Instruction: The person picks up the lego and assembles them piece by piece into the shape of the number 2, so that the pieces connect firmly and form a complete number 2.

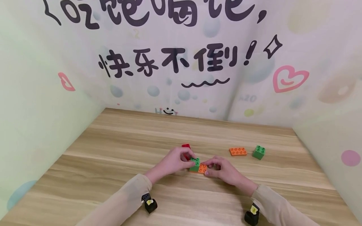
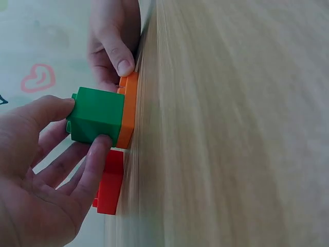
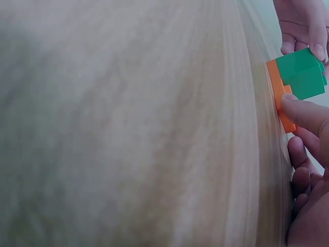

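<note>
My left hand (image 1: 176, 160) pinches a green toy building block (image 1: 194, 168) between thumb and fingers. The block sits over the left end of a flat orange block (image 1: 202, 169), its studs facing up. At the orange block's other end, my right hand (image 1: 225, 170) grips it, thumb on the near side. In the left wrist view the green block (image 2: 97, 114) rests against the orange block (image 2: 128, 110) with its edge slightly askew. A red block (image 2: 110, 185) lies just beyond the left fingers, partly hidden by them in the head view.
Farther right on the wooden table (image 1: 127, 138) lie a second flat orange block (image 1: 238, 152) and a second green block (image 1: 258, 152). A printed white cloth (image 1: 169, 94) hangs behind the table, and pale walls stand at both sides.
</note>
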`<state>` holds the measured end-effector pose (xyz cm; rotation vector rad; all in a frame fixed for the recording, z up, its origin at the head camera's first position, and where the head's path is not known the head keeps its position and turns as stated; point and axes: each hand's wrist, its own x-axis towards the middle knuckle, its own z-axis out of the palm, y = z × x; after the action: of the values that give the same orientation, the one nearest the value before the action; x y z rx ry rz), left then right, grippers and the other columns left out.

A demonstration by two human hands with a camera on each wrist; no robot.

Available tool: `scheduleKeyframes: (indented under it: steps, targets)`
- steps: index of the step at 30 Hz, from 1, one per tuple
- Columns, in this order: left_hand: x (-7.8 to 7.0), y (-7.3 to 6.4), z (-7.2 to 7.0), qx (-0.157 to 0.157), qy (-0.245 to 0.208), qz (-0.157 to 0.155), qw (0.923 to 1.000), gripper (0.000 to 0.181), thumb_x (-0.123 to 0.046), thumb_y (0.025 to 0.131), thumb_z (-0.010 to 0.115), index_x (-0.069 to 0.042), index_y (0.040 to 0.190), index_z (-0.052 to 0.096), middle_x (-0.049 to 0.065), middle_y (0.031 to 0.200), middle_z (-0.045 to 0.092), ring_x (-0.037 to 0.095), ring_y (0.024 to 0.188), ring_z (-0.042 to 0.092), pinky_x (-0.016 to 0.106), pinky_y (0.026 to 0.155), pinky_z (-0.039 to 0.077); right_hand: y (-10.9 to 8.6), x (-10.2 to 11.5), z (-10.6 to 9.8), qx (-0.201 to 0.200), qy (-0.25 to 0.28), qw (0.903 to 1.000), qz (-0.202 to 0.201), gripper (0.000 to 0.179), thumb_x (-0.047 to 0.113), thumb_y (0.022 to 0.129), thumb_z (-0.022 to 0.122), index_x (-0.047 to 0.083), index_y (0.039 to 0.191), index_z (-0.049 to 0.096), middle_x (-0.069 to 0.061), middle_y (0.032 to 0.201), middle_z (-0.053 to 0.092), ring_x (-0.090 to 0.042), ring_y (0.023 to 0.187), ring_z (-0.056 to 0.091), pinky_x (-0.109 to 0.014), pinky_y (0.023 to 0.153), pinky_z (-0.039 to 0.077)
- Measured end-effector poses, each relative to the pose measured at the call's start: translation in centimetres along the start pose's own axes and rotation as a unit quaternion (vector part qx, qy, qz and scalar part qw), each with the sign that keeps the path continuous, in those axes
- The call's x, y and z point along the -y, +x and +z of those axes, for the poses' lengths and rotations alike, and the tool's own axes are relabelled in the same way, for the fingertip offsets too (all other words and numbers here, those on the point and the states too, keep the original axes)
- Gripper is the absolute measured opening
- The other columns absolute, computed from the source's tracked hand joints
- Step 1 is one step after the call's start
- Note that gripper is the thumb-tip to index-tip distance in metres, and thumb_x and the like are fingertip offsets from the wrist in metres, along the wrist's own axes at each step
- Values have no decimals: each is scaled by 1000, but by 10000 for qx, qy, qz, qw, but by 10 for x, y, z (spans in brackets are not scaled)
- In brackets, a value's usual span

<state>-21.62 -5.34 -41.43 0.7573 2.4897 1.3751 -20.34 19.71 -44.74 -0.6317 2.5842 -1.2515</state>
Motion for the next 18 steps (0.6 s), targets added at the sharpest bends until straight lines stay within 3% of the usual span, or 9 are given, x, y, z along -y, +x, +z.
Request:
scheduleKeyframes:
  steps: [18]
  targets:
    - [-4, -1, 2, -109, 23, -80, 9999, 17, -15, 87, 76, -13, 102, 71, 3, 92, 69, 11, 76, 63, 20, 66, 52, -3, 5, -1, -13, 135, 9999, 48, 32, 23, 89, 74, 13, 119, 71, -6, 100, 62, -14, 81, 44, -22, 67, 35]
